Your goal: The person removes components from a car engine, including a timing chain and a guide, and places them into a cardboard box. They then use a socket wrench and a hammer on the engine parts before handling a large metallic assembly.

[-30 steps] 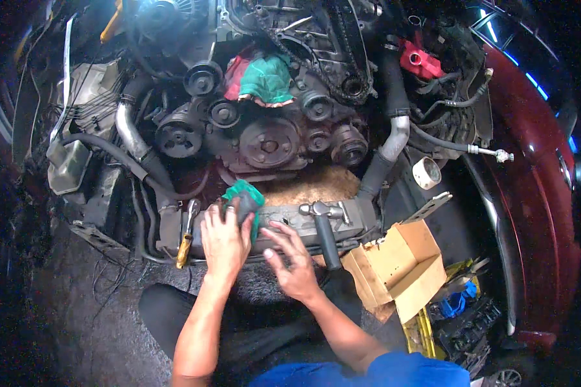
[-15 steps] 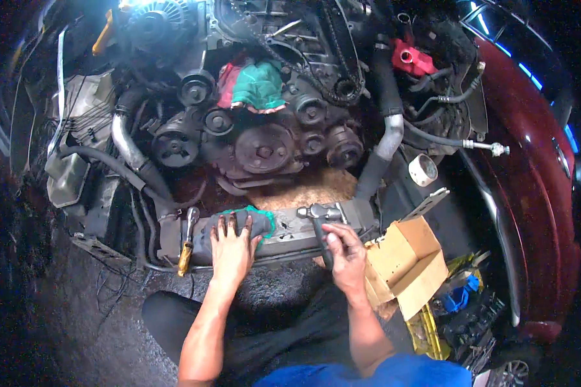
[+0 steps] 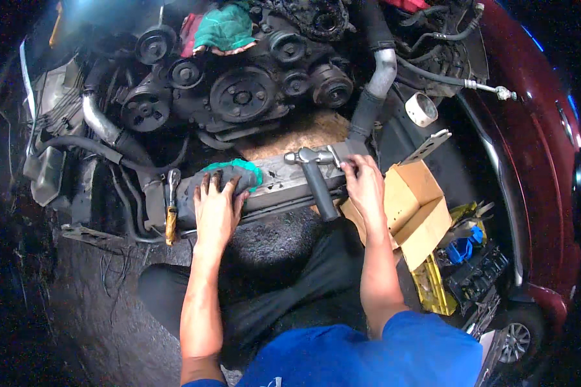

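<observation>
My left hand lies with its fingers spread over a dark grey cloth with a green edge, on the grey metal crossbeam in front of the engine. A hammer with a dark handle rests on the beam, its metal head toward the engine and its handle over the near edge. To its right, my right hand pinches the end of a small, thin silver metal piece beside the hammer head; its exact kind is unclear. A ratchet with a yellow-orange handle lies left of the cloth.
Pulleys on the engine front stand beyond the beam, with a green and red cloth above. An open cardboard box is at right, near a tape roll and a blue plastic part. A dark red fender borders the right.
My right hand has let go of the hammer handle and moved right to the small silver piece. The hammer stays on the beam. My left hand remains on the cloth; the view has shifted.
</observation>
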A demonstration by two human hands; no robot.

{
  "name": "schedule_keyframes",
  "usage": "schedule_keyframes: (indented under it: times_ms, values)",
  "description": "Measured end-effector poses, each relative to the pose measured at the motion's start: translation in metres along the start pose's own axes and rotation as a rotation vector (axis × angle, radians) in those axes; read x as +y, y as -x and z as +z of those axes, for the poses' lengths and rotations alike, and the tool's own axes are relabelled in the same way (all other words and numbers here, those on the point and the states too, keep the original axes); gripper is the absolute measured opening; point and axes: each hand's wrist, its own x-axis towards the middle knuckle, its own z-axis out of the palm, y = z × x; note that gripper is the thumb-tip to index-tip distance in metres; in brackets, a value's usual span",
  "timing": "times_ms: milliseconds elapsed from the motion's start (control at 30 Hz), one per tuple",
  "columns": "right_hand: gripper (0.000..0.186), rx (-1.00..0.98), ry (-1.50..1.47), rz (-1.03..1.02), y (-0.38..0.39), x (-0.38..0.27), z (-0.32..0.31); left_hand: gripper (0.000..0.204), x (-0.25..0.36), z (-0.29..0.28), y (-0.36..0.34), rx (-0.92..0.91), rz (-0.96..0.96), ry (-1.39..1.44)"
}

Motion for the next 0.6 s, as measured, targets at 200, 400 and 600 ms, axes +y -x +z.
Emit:
schedule_keyframes:
  times_ms: [200, 400, 600]
  values:
    - [0.025, -0.089, 0.221, -0.16, -0.023, -0.001, 0.029, 0.051, -0.009, -0.003, 0.005, -0.019, -0.03, -0.005]
    - [0.033, -0.051, -0.357, 0.122, -0.016, -0.01, 0.01, 0.027, -0.02, -0.029, -0.013, 0.369, 0.04, 0.14]
    - [0.023, -0.397, -1.678, 0.442, 0.005, -0.091, 0.009, 0.041, -0.103, -0.04, -0.021, 0.125, -0.454, -0.097]
